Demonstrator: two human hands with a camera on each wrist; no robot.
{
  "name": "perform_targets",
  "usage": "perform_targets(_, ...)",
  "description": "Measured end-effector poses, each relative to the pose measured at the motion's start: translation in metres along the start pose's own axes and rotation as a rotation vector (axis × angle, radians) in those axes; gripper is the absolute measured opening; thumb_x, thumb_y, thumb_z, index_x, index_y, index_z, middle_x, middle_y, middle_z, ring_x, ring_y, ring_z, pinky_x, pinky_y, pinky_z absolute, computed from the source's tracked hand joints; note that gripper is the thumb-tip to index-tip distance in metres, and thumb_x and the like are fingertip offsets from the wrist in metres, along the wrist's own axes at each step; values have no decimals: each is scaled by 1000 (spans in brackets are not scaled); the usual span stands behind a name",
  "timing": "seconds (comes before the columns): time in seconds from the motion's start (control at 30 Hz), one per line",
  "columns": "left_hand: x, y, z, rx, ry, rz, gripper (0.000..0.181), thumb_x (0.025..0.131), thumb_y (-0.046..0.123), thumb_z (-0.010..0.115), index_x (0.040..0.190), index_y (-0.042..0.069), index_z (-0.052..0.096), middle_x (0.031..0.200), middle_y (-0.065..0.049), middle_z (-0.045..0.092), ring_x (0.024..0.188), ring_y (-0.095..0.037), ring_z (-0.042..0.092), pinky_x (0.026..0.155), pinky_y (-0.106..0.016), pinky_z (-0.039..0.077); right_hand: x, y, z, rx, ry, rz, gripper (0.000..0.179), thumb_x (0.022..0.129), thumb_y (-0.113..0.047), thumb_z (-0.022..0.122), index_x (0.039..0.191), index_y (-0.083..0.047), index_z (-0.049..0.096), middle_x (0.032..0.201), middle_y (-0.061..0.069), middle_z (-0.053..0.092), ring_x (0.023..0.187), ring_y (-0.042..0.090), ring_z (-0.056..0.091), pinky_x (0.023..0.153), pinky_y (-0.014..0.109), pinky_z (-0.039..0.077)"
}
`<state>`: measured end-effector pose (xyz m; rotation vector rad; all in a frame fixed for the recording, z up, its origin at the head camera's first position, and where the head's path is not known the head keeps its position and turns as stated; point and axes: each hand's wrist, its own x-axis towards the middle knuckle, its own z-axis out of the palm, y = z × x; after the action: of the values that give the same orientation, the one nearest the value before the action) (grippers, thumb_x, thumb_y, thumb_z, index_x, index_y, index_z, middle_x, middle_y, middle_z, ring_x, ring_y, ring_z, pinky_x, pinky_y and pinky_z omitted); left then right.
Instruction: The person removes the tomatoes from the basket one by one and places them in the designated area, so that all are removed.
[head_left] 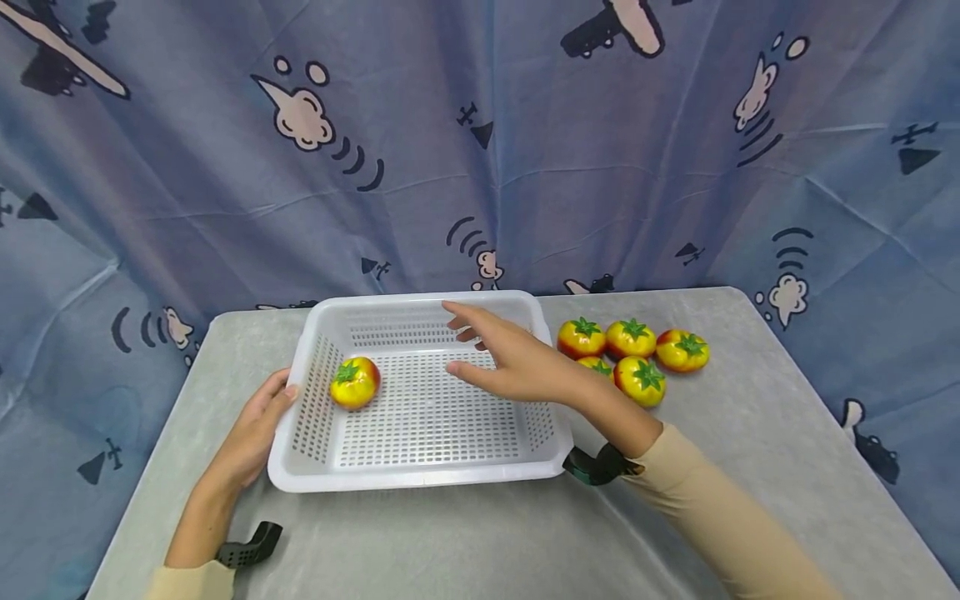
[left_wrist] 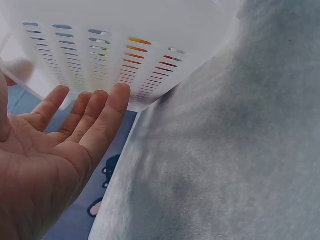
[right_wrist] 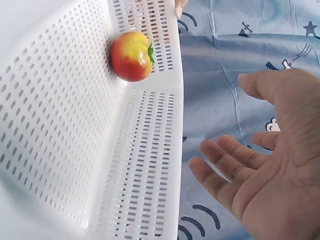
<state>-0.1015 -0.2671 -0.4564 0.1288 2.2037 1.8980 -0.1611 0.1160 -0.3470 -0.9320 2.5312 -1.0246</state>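
Observation:
A white perforated plastic basket (head_left: 427, 425) stands on the table. Inside it, near the left wall, lies one yellow-and-red tomato-like fruit (head_left: 356, 383) with a green leafy top. My left hand (head_left: 258, 429) holds the basket's left side, thumb over the rim and fingers (left_wrist: 107, 112) against the outer wall. Over the basket's right half hovers my right hand (head_left: 506, 354), its fingers spread and nothing in them; in the right wrist view the palm (right_wrist: 280, 195) is bare. Several more such fruits (head_left: 640, 381) sit together right of the basket, one partly hidden by my right forearm.
The grey table (head_left: 420, 542) reaches back to a blue patterned curtain (head_left: 420, 167), which hangs close behind the basket and along both sides. A dark band (head_left: 600, 463) is worn on my right wrist, close to the basket's near right corner.

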Motion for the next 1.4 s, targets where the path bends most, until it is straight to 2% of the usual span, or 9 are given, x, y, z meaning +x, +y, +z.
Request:
perform_targets(0.27, -1, -1, -1, 0, -5, -12, 58, 117, 37, 34, 163, 3, 22, 154, -36, 38, 108, -5, 71, 83, -34, 64, 20, -9, 11, -8, -60, -7, 80, 103, -35, 69, 168, -19, 25, 159, 10, 51, 141, 27, 59, 112, 49, 55)
perform_targets(0.53, 2, -2, -1, 5, -4, -31, 60, 116, 40, 34, 164, 5, 22, 156, -33, 38, 108, -5, 71, 85, -34, 65, 40, -14, 26, -26, -138, -36, 69, 104, -34, 68, 164, -16, 38, 159, 10, 52, 141, 26, 58, 114, 45, 53)
perform_targets(0.77, 3, -2, -2, 6, -1, -38, 59, 116, 40, 34, 163, 6, 23, 155, -33, 39, 107, -5, 70, 85, -34, 64, 57, -16, 39, -57, -164, -79, 63, 105, -31, 68, 160, -12, 45, 158, 10, 53, 135, 25, 61, 111, 41, 54)
perform_targets(0.87, 2, -2, -2, 8, 3, -38, 58, 117, 39, 34, 162, 6, 23, 155, -33, 39, 107, -5, 70, 84, -34, 64, 63, -16, 45, -62, -180, -83, 63, 104, -31, 67, 160, -11, 45, 158, 12, 53, 135, 26, 60, 113, 42, 53)
perform_targets(1.1, 2, -2, -1, 19, 13, -41, 58, 117, 39, 33, 163, 5, 23, 153, -33, 41, 105, -5, 72, 83, -34, 65, 75, -15, 57, -86, -231, -40, 67, 104, -36, 67, 162, -14, 42, 163, 13, 47, 149, 28, 49, 123, 47, 44)
perform_targets(1.4, 1, 0, 1, 4, 23, -49, 59, 116, 41, 32, 164, 7, 21, 156, -34, 39, 105, -3, 72, 83, -34, 65, 86, -19, 63, -97, -247, -49, 67, 105, -35, 66, 163, -13, 40, 164, 15, 45, 149, 29, 49, 124, 46, 44)
